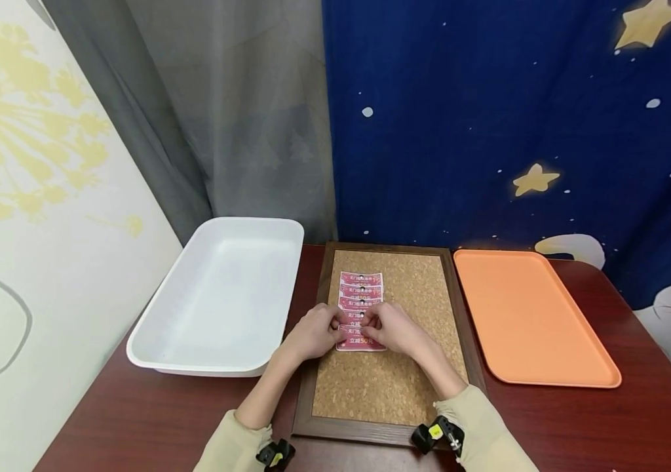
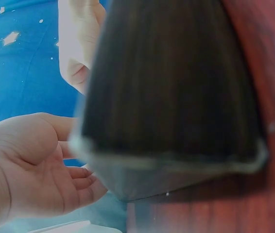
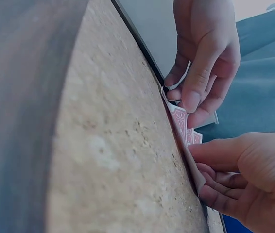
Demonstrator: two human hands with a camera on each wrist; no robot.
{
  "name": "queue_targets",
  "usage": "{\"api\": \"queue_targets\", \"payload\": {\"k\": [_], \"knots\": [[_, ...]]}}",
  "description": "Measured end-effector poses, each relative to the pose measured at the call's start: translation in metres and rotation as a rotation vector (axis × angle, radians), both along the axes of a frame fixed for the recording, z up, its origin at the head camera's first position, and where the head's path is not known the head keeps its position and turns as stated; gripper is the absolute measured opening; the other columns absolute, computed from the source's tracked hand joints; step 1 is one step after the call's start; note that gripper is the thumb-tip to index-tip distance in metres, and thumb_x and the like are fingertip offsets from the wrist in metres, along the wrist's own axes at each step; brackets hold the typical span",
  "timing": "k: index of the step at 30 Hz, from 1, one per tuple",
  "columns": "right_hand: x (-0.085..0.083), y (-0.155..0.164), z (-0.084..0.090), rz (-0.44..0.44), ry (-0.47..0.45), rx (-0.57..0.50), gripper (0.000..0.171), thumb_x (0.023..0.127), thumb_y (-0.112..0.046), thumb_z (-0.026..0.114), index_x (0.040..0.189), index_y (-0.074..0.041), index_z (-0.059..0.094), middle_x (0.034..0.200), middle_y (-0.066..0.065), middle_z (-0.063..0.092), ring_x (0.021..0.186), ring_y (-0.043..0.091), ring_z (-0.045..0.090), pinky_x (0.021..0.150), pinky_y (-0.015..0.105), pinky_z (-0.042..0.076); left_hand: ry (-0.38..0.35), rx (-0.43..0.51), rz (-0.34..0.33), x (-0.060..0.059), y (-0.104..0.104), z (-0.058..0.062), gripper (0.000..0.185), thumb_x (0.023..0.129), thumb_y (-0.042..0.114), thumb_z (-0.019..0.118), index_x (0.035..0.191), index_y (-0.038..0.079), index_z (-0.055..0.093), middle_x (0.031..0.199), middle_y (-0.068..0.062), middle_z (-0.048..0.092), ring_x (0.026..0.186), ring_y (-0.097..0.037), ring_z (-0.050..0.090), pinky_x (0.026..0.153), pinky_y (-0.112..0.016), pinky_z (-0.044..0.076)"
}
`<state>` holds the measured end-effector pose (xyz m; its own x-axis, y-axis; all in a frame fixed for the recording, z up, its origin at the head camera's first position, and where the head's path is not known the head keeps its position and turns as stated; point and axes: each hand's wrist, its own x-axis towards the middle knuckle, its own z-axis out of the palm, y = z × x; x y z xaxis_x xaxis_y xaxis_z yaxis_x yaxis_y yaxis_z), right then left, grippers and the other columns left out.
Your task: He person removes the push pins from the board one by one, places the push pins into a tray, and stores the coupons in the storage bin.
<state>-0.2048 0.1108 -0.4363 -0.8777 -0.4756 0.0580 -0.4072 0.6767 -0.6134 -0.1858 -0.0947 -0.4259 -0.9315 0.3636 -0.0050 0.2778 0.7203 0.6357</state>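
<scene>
Here are both hands at the cork board (image 1: 388,393), close together but apart from each other. The left hand (image 1: 316,333) is at the left side of the lowest coupon (image 1: 360,341), the right hand (image 1: 393,326) at its right side. From the head view, each hand has thumb and fingers curled in toward the coupon. Above it, the other coupons (image 1: 362,278) run up the board in an overlapping column, with dark pins (image 1: 362,289) down the middle, a layout only the head view lays out.

Over to the right wrist view, low along the cork: here the grip shows, the lowest coupon pinched by both hands, its near edge lifting off the surface, something the overhead angle flattens. The left wrist view gives far less: the blurred wooden frame (image 2: 171,87) fills it, the left hand's fingertips vanish behind it, and the coupon is hidden. Only the head view takes in the whole white tub (image 1: 217,295) left of the board and the orange tray (image 1: 536,321) on its right.
</scene>
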Motion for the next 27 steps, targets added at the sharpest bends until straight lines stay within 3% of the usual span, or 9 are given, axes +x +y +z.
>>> {"api": "queue_targets", "payload": {"k": [14, 27], "knots": [[-0.0029, -0.0038, 0.0029, -0.006, -0.053, 0.019, 0.012, 0.091, -0.006, 0.076, 0.081, -0.008, 0.07, 0.069, -0.005, 0.063, 0.061, 0.004, 0.053, 0.056, 0.021, 0.044, -0.06, 0.05, 0.016, -0.0017, 0.0004, -0.0001, 0.011, 0.093, 0.004, 0.074, 0.104, 0.003, 0.071, 0.084, -0.002, 0.062, 0.077, -0.013, 0.055, 0.068, -0.029, 0.045], [-0.0027, -0.005, 0.0015, -0.022, 0.006, 0.024, 0.012, 0.084, -0.007, 0.078, 0.076, -0.01, 0.069, 0.067, -0.006, 0.061, 0.06, 0.005, 0.051, 0.056, 0.021, 0.041, -0.071, 0.069, 0.055, -0.0009, 0.0018, -0.001, 0.014, 0.093, 0.0, 0.071, 0.107, 0.001, 0.069, 0.078, -0.001, 0.06, 0.07, -0.012, 0.053, 0.064, -0.027, 0.043]]}}
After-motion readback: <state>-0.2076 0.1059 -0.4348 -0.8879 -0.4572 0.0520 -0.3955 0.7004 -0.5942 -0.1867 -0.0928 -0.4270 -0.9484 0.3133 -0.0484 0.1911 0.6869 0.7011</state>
